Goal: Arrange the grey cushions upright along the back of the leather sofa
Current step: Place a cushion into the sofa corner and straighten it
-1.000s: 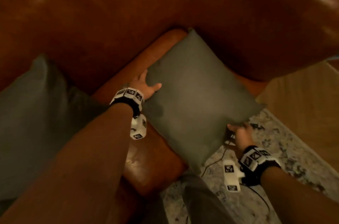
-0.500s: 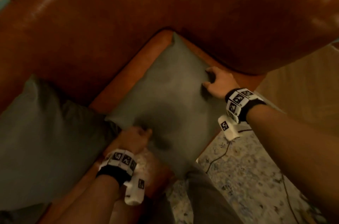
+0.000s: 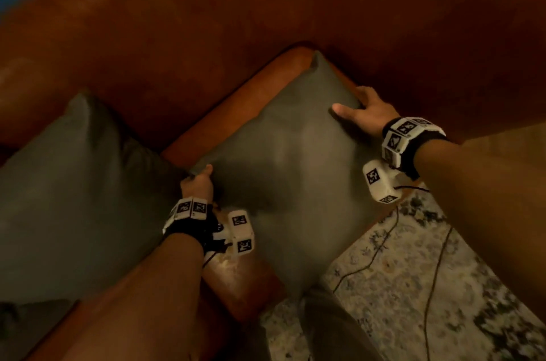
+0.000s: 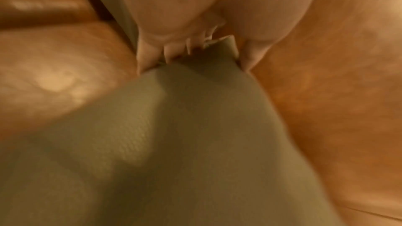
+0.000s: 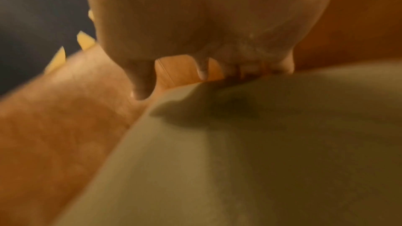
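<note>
- My left fingers (image 4: 150, 52) are curled tight, with the thumb opposite them, pinching the left corner of the grey cushion (image 3: 289, 171); the wrist view shows the fabric tip bunched between them.
- My left hand (image 3: 197, 184) sits at that corner, just beside the second grey cushion (image 3: 74, 192).
- My right fingers (image 5: 203, 69) reach down over the cushion's upper right edge, next to the sofa arm; my thumb lies out flat on the cushion's face. From the wrist view the fingertips dip behind the edge, so how tightly they close I cannot tell for sure, but the hand wraps the edge.
- My right hand (image 3: 365, 112) is between the cushion and the leather sofa (image 3: 206, 35).
- The cushion lies on the seat in the corner, one point tucked toward the back, its lower corner hanging past the seat's front edge above the patterned rug (image 3: 413, 286).
- The second cushion leans against the sofa back to the left.
- Half a second ago my left hand was lower, near the cushion's bottom-left side; it has since come up to the left corner.
- My right hand has kept to the same upper right edge, its thumb now stretched further across the fabric.
</note>
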`<state>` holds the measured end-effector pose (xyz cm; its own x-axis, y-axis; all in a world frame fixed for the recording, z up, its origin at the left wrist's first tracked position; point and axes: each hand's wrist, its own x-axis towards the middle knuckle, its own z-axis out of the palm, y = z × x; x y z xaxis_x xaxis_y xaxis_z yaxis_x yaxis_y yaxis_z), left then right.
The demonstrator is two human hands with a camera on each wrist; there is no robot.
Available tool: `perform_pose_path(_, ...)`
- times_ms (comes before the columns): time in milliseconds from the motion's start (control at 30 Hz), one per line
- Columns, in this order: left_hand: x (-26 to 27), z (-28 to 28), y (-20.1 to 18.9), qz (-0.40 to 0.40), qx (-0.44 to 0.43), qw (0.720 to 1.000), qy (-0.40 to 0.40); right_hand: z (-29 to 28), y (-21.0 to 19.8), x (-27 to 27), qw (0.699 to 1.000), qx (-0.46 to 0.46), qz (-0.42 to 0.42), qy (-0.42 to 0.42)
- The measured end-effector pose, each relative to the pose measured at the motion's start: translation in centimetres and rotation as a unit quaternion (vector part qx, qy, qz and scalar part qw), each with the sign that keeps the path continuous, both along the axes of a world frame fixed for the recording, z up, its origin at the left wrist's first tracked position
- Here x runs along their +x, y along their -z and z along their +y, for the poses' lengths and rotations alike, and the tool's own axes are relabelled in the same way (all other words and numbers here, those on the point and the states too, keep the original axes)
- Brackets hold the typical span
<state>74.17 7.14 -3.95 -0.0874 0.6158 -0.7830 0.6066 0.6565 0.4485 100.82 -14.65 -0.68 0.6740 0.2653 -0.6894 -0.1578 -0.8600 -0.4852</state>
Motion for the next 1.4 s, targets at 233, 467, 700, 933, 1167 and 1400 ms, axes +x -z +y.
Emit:
perform_pose_path(233,0.6,3.3,-7.2,-0.147,0.178,0.971,-0.069,5.0,-4.2,0.4,0.989,0.131,-0.069,0.011)
perform_pose_path(467,1.4,9.5,-12.2,-0.18,0.264,0.948,0.006,13.0,-5.3,1.2,0.979,0.178,-0.095,-0.035)
perform_pose_path(700,-2.3,6.9,-10.8,-0.143,0.271,0.951,0.043,12.7,-3.9,-0.8,0.984,0.109,-0.138,-0.024)
perform_pose_path(933,-14.6,0.6,-3.6,-0.07,0.148,0.982,0.098,9.0,0.3,-13.2,0.993,0.058,-0.011,-0.107)
perform_pose_path(1167,-33.8,-2.1,2.4,-0.026,0.021,0.999,0.002,12.3,2.8,-31.3,0.966,0.018,0.166,-0.196)
perform_pose_path(1400,-51.3,6.1,-1.7,-0.012,0.084,0.984,-0.159,24.0,0.4,-49.1,0.931,0.088,0.17,-0.312)
